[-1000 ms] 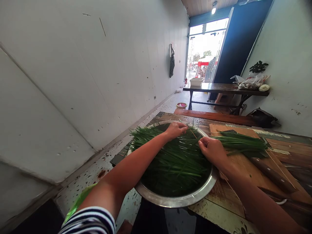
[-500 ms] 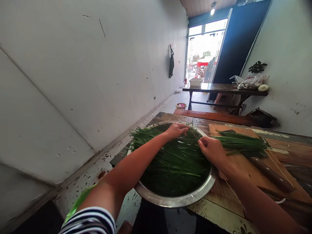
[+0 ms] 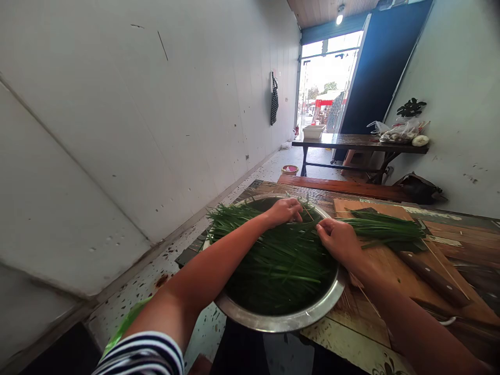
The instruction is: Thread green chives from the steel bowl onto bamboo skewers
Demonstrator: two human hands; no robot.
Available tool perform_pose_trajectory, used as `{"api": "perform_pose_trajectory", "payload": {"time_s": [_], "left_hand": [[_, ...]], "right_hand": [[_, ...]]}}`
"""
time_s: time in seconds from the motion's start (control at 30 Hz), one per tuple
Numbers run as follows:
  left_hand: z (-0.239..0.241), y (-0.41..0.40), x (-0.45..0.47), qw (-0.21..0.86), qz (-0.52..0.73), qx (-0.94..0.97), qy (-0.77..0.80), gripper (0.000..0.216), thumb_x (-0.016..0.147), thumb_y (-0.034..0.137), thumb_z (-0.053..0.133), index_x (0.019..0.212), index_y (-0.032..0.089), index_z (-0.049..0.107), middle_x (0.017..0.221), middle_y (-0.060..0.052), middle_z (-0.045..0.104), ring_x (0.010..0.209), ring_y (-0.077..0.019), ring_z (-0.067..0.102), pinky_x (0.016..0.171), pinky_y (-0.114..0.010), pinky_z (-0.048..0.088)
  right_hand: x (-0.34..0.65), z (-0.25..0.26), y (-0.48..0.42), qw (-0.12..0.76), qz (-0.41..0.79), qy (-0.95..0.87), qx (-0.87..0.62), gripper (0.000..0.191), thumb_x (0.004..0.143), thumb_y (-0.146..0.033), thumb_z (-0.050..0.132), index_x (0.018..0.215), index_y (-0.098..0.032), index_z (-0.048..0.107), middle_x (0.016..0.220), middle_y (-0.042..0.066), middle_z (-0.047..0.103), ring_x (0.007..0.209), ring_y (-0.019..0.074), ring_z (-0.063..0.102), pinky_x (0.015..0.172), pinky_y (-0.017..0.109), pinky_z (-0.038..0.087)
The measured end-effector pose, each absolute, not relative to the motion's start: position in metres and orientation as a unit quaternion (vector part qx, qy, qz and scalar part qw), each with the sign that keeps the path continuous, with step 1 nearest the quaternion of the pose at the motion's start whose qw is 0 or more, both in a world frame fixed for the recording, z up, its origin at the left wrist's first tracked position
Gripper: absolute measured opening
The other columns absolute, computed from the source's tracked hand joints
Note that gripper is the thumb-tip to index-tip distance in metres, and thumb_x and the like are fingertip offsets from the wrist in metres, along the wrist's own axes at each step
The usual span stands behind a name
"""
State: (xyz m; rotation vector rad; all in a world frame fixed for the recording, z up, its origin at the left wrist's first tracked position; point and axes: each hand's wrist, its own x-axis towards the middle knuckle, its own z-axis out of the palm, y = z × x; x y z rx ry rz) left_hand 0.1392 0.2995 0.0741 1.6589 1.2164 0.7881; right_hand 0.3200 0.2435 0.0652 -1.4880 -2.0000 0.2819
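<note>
A wide metal basin (image 3: 273,324) holds many long green garlic chives (image 3: 285,263), some with ends over its left rim. Above its far side, my left hand (image 3: 284,211) is closed with bent fingers on some chive leaves. My right hand (image 3: 339,238) pinches the chives at the basin's right rim, fingertips together. Green leaves run between the two hands, and a thin brown stick (image 3: 307,214) shows just right of my left fingers. Which hand holds the stick, if either, I cannot tell.
To the right, a wooden cutting board (image 3: 385,265) bears another bunch of chives (image 3: 386,228) and a knife with a brown handle (image 3: 433,278). Thin sticks (image 3: 347,302) lie beside the basin. Beyond stand a red-brown bench (image 3: 339,188) and a dark table (image 3: 347,139) with a white tub (image 3: 314,132).
My left hand has shifted very slightly, and the thin stick beside it sits at a slightly different angle. My right hand stays almost in place.
</note>
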Motion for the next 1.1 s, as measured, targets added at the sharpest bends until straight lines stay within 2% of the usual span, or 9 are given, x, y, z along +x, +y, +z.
{"api": "perform_pose_trajectory", "payload": {"time_s": [0.1,0.27,0.57,0.8,1.1], "left_hand": [[0.0712,0.3002,0.1385,0.427,0.337,0.684,0.486,0.021,0.081,0.028,0.054,0.081,0.009,0.062,0.076,-0.005,0.067,0.051,-0.0049,0.049,0.051,-0.017,0.040],[0.0679,0.3021,0.1375,0.388,0.342,0.701,0.491,0.025,0.079,0.030,0.056,0.084,0.009,0.069,0.070,-0.004,0.066,0.054,-0.0064,0.051,0.052,-0.018,0.040],[0.0702,0.3034,0.1349,0.333,0.356,0.694,0.530,0.024,0.080,0.027,0.054,0.082,0.009,0.071,0.067,-0.003,0.066,0.053,-0.0073,0.051,0.056,-0.019,0.041],[0.0722,0.3003,0.1365,0.345,0.360,0.694,0.519,0.023,0.080,0.026,0.055,0.083,0.009,0.071,0.067,-0.003,0.066,0.053,-0.0069,0.049,0.056,-0.020,0.040],[0.0727,0.3010,0.1358,0.297,0.349,0.720,0.522,0.024,0.080,0.027,0.055,0.084,0.012,0.073,0.066,-0.002,0.066,0.057,-0.0083,0.048,0.057,-0.020,0.039]], "right_hand": [[0.3202,0.0649,0.2437,0.312,0.105,-0.759,-0.561,0.024,0.078,-0.030,0.046,0.070,-0.018,0.065,0.067,0.004,0.069,0.062,0.0158,0.061,0.059,0.026,0.037],[0.3204,0.0643,0.2440,0.309,0.106,-0.760,-0.562,0.024,0.079,-0.030,0.046,0.071,-0.018,0.065,0.067,0.004,0.069,0.062,0.0158,0.061,0.060,0.026,0.038],[0.3196,0.0677,0.2419,0.294,0.110,-0.762,-0.567,0.024,0.079,-0.030,0.046,0.072,-0.018,0.066,0.068,0.004,0.069,0.063,0.0157,0.062,0.060,0.025,0.038],[0.3195,0.0665,0.2423,0.303,0.101,-0.763,-0.562,0.024,0.078,-0.030,0.047,0.070,-0.019,0.065,0.066,0.004,0.069,0.060,0.0153,0.061,0.058,0.025,0.037],[0.3199,0.0647,0.2438,0.302,0.097,-0.767,-0.558,0.024,0.078,-0.030,0.046,0.069,-0.019,0.065,0.065,0.003,0.069,0.060,0.0152,0.061,0.057,0.025,0.037]]}}
